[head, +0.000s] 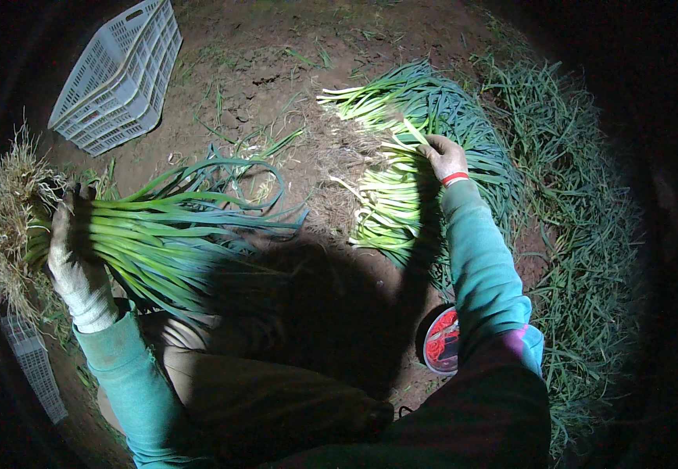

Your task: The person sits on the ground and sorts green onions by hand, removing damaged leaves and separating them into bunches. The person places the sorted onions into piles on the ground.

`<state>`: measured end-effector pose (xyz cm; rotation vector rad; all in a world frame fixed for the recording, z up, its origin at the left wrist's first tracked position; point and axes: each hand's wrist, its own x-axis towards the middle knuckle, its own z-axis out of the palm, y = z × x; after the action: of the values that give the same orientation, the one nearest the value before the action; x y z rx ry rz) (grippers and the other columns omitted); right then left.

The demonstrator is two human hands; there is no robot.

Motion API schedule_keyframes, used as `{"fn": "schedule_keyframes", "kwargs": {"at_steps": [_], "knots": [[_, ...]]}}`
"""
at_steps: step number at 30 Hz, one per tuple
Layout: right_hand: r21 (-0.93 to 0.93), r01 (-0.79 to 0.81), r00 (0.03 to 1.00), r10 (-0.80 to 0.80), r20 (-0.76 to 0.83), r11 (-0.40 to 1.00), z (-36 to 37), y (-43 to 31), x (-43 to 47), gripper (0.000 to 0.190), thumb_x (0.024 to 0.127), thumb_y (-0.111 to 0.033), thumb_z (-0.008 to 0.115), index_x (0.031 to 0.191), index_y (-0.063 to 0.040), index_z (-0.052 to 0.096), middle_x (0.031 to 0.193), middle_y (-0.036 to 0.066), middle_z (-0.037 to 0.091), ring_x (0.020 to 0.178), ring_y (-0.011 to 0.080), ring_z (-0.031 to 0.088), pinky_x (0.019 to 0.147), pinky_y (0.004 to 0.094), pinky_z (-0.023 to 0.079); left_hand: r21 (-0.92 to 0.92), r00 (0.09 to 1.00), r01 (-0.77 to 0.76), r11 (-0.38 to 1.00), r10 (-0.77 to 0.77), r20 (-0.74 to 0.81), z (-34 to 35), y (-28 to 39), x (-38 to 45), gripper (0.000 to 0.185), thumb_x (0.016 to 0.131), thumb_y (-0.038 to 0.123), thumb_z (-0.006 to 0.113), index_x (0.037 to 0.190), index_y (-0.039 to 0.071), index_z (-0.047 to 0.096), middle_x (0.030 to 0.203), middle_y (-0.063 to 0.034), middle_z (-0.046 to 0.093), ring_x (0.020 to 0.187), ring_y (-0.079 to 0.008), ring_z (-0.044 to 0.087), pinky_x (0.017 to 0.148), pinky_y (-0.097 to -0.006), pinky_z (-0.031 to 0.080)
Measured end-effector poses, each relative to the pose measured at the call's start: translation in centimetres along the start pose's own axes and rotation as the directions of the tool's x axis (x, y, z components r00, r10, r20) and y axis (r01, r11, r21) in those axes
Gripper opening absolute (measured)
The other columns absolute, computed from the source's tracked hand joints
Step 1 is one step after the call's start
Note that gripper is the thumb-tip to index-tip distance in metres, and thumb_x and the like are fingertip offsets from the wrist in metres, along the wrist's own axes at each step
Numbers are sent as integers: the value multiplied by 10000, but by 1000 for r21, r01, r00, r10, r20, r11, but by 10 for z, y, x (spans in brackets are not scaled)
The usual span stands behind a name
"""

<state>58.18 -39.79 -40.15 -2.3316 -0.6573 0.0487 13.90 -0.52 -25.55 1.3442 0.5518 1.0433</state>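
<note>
My left hand [72, 258], in a soiled white glove, is closed around a thick bunch of long-leaved allium plants [157, 228]. Their tangled, fibrous roots [13, 217] stick out to the left, and the green leaves fan to the right. My right hand [445, 157], also gloved with a red band at the wrist, pinches a pale allium stalk [414, 130] over a heap of similar plants [391, 193]. That heap lies on the soil with roots to the left and leaves to the right. The right fingertips are partly hidden behind the hand.
A white slatted plastic crate [122, 82] stands at the upper left; another crate [34, 363] shows at the lower left. Beside my right forearm sits a round tub [441, 346] containing red ties. Leafy green plants [579, 246] cover the right side. My shadow darkens the middle ground.
</note>
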Motion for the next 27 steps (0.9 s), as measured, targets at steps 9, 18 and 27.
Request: {"fn": "schedule_keyframes", "kwargs": {"at_steps": [9, 18, 27], "knots": [[-496, 348, 936, -262, 236, 796, 13, -5, -4, 282, 727, -302, 704, 931, -111, 666, 891, 112, 637, 846, 296, 607, 727, 394, 482, -24, 999, -10, 1000, 11, 42, -4, -8, 1, 429, 933, 224, 415, 1254, -57, 463, 1248, -209, 518, 1179, -276, 495, 1050, -374, 325], [-281, 59, 996, -38, 79, 958, 12, -1, 14, 270, 793, -305, 634, 973, -105, 645, 938, 157, 639, 880, 346, 601, 765, 425, 468, -14, 1000, 24, 1000, -24, 18, 0, -7, -2, 417, 932, 222, 430, 1236, -59, 482, 1232, -211, 531, 1154, -269, 515, 1037, -365, 339], [-338, 181, 983, -156, 100, 924, 18, -2, 4, 296, 798, -300, 632, 1046, -139, 622, 994, 136, 627, 915, 330, 594, 793, 411, 468, 10, 1000, 5, 1000, -5, -8, 3, -6, -3, 409, 934, 224, 433, 1223, -57, 496, 1206, -198, 552, 1142, -251, 520, 1018, -350, 353]]}}
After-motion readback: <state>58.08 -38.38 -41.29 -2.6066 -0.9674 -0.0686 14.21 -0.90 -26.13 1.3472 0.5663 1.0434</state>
